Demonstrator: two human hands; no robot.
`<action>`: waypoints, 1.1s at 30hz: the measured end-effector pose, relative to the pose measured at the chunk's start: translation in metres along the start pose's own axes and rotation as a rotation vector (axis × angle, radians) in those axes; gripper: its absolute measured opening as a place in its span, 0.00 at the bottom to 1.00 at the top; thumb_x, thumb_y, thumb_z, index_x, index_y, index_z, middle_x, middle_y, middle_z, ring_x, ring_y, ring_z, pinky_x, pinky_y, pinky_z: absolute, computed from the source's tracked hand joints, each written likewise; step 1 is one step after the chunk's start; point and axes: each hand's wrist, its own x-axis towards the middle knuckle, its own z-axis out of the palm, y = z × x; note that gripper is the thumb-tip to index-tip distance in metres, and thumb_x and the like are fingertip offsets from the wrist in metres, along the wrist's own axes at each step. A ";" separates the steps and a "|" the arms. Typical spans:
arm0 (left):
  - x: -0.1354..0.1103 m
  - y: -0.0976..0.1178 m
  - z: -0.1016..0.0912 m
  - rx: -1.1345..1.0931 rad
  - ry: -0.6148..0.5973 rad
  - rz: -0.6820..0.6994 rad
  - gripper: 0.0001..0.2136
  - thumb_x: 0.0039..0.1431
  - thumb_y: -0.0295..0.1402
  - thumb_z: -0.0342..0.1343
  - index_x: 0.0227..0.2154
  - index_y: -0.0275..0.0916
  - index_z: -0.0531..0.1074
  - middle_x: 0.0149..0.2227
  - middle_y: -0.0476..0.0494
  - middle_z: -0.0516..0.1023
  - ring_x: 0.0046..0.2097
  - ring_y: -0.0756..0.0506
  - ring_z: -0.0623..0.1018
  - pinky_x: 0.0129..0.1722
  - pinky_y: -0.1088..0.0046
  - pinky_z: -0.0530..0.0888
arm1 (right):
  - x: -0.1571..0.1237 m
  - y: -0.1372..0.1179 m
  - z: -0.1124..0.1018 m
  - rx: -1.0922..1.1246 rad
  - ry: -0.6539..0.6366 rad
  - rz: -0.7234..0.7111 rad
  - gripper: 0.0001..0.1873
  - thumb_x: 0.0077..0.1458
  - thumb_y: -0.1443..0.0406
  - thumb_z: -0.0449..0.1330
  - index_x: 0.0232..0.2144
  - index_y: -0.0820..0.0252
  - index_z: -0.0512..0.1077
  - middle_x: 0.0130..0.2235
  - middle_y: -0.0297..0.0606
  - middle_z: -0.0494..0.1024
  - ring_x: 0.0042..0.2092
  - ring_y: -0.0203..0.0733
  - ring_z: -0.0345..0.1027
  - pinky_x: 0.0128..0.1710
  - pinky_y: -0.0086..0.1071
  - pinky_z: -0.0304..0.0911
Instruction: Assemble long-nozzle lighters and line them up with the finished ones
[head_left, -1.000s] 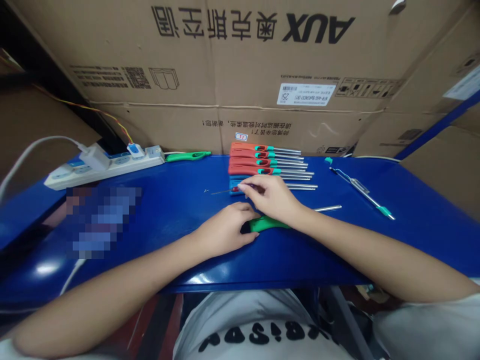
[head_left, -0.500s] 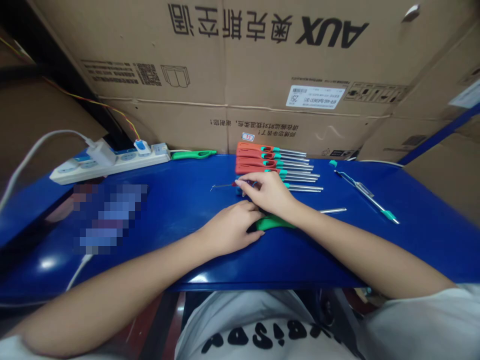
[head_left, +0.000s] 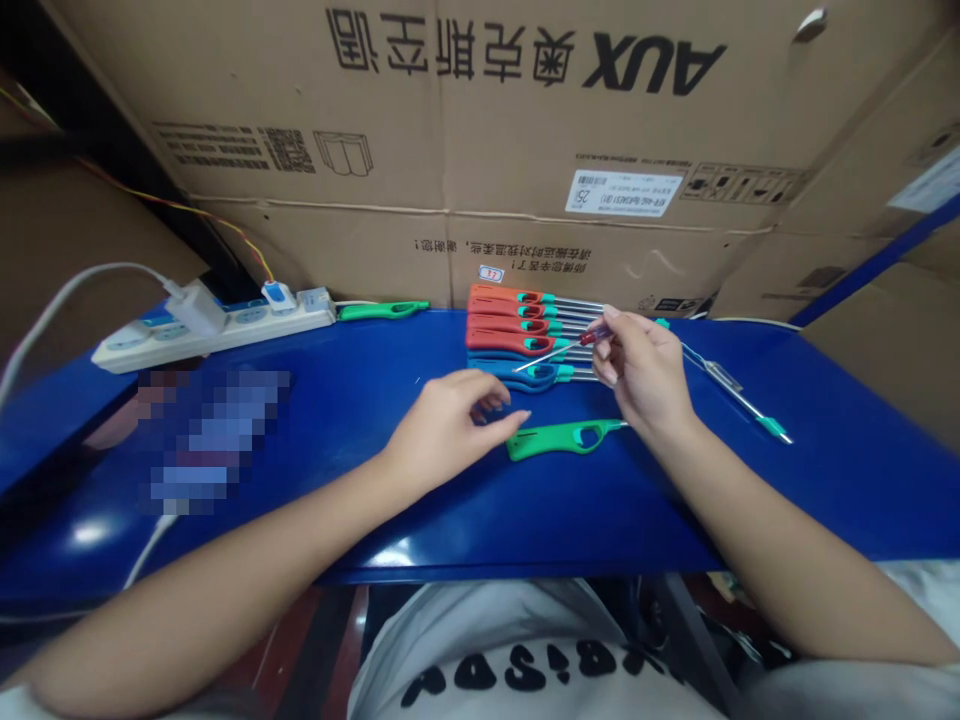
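Observation:
My right hand (head_left: 646, 370) is closed around the dark red handle of a small screwdriver (head_left: 559, 352). Its thin metal shaft points left and slightly down, in front of the lighters. My left hand (head_left: 459, 425) has its fingers apart and curved, with nothing in them. Just right of its thumb lies a green long-necked gas lighter (head_left: 551, 440) with a turquoise trigger; my right hand covers part of its metal tube. Behind both hands lies a row of lighters, several red or orange ones (head_left: 499, 325) and blue ones (head_left: 517, 372), tubes to the right.
A loose metal lighter tube with wires (head_left: 739, 392) lies at right. Behind left are a power strip (head_left: 217, 330) with plugs and a green lighter shell (head_left: 382, 311). A blurred-out device (head_left: 221, 435) with a cable is at left. Cardboard (head_left: 450, 130) stands behind the blue table (head_left: 465, 530).
My right hand has moved right with the screwdriver, away from my left hand. My left hand has drawn off the green lighter, its fingers parting, and more of the lighter shows.

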 end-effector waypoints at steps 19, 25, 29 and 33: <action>-0.003 0.008 -0.005 -0.025 0.150 0.100 0.04 0.62 0.33 0.65 0.34 0.41 0.84 0.38 0.48 0.87 0.37 0.46 0.85 0.40 0.74 0.82 | -0.007 0.004 0.000 0.094 -0.091 0.102 0.18 0.48 0.52 0.71 0.23 0.60 0.74 0.17 0.25 0.64 0.16 0.26 0.52 0.15 0.26 0.44; -0.002 0.007 -0.004 -0.024 0.122 0.130 0.03 0.61 0.31 0.66 0.34 0.39 0.84 0.37 0.47 0.87 0.36 0.48 0.85 0.37 0.77 0.80 | -0.008 0.006 0.000 0.063 -0.082 0.053 0.17 0.50 0.53 0.70 0.22 0.59 0.75 0.17 0.26 0.64 0.16 0.27 0.52 0.15 0.27 0.44; -0.003 0.006 -0.003 -0.002 0.118 0.156 0.03 0.62 0.31 0.65 0.35 0.38 0.83 0.37 0.46 0.86 0.37 0.48 0.85 0.38 0.77 0.80 | -0.009 0.006 0.000 0.062 -0.073 0.036 0.17 0.50 0.53 0.70 0.22 0.59 0.75 0.17 0.26 0.64 0.16 0.27 0.52 0.15 0.27 0.44; -0.003 0.004 -0.003 0.035 0.115 0.207 0.03 0.62 0.30 0.65 0.35 0.38 0.83 0.37 0.46 0.86 0.37 0.48 0.85 0.41 0.77 0.80 | -0.011 0.005 0.001 0.011 -0.067 -0.013 0.17 0.51 0.53 0.70 0.22 0.58 0.76 0.17 0.27 0.65 0.16 0.27 0.53 0.15 0.27 0.44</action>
